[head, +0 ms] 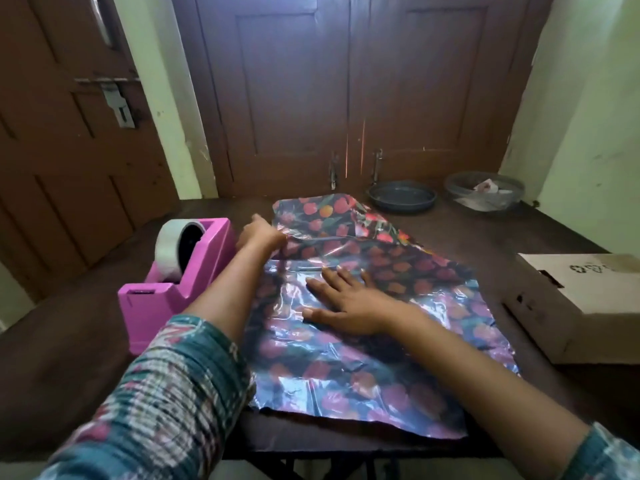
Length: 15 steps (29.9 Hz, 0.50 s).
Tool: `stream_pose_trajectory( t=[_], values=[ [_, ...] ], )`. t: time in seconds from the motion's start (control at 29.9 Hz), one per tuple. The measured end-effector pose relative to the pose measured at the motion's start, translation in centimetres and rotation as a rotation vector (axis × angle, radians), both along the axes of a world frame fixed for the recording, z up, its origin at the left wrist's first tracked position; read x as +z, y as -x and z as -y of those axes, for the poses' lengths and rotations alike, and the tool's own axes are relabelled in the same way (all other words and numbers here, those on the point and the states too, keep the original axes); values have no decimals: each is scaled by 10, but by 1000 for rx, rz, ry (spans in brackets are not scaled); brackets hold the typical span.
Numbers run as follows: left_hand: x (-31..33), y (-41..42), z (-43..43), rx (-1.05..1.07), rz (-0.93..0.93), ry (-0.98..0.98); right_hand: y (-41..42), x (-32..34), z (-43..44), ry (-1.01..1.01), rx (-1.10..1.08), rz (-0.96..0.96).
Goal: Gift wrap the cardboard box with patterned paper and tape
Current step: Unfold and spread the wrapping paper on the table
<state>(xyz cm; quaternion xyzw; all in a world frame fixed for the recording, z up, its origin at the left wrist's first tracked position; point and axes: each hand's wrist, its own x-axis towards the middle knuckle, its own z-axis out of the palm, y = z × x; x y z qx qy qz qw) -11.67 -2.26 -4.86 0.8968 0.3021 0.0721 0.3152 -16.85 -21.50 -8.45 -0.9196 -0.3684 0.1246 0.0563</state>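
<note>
Two hands on the patterned paper (346, 358), which is spread on the desk (69, 358); the cardboard box (585, 306) is at the side.

The paper lies in the middle of the frame, shiny, with red fruits on a dark ground, and its far part is lifted and creased. The left hand (260, 234) is at the upper left edge of the sheet, its fingers curled on this edge and holding it. The right hand (349, 301) lies flat on the centre of the paper, fingers wide and straight. The box stands at the right edge of the frame, apart from the paper. At the left, a pink tape dispenser (152, 306) carries a tape roll (169, 252). At the upper right stand a dark dish (401, 199) and a mesh basket (485, 192).
</note>
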Motion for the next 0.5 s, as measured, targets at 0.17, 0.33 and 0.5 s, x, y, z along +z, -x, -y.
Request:
stream_pose_trajectory(
  t=[0.17, 0.33, 0.5],
  values=[
    [3, -13, -9, -1, 15, 273, -1, -3, 8, 28, 75, 17],
    [8, -14, -5, 52, 96, 504, 4, -3, 12, 17, 133, 32],
    [6, -27, -8, 140, 363, 443, 11, -7, 15, -8, 146, 63]
  ],
)
